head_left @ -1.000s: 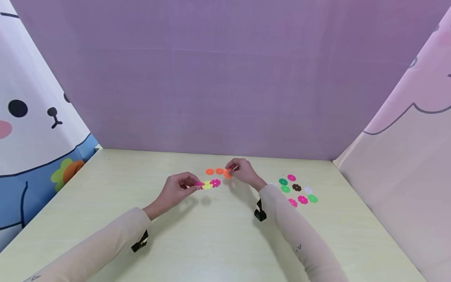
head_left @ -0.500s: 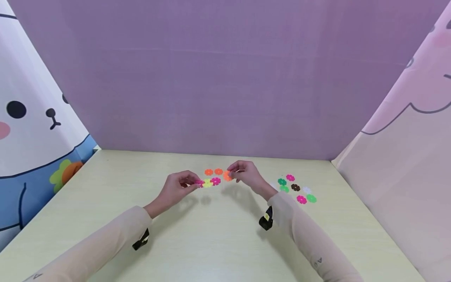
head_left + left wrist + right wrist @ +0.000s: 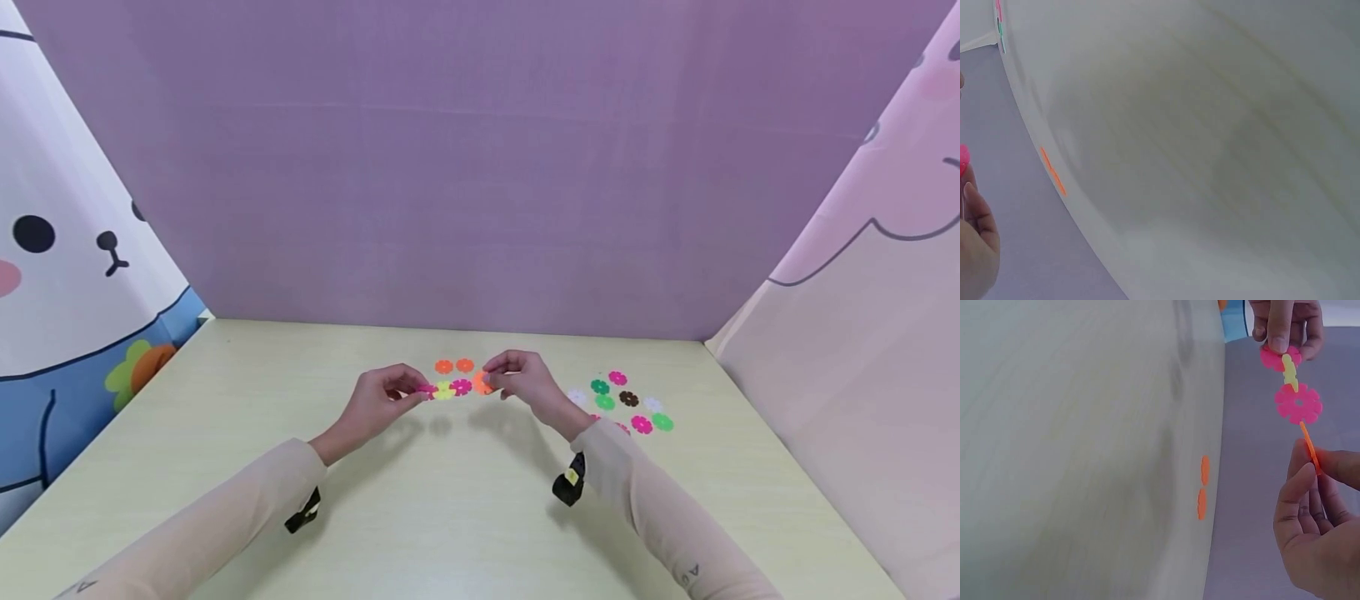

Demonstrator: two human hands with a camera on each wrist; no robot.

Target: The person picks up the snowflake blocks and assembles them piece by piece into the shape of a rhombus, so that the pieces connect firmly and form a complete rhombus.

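My left hand point(image 3: 382, 398) pinches one end of a short chain of flower-shaped notched interlocking discs. The chain runs from a pink disc point(image 3: 1270, 359) through a yellow disc point(image 3: 444, 390) to another pink disc point(image 3: 1298, 405). Between thumb and fingers, my right hand point(image 3: 528, 385) holds an orange disc point(image 3: 1309, 442) by its edge. In the right wrist view that disc stands edge-on, its tip right at the rim of the chain's free pink end. Both hands are raised above the table, with shadows below. Only part of my left hand point(image 3: 977, 244) shows in the left wrist view.
Two loose orange discs point(image 3: 454, 366) lie on the pale table point(image 3: 435, 517) beyond the chain. Right of my right hand is a scattered group with a brown disc point(image 3: 629, 399), a light green disc point(image 3: 662, 422) and several others. A purple panel point(image 3: 480, 183) stands behind the table.
The right hand has brought the orange disc from near the other orange ones toward me, up to the chain's pink end. My left hand has stayed almost still.
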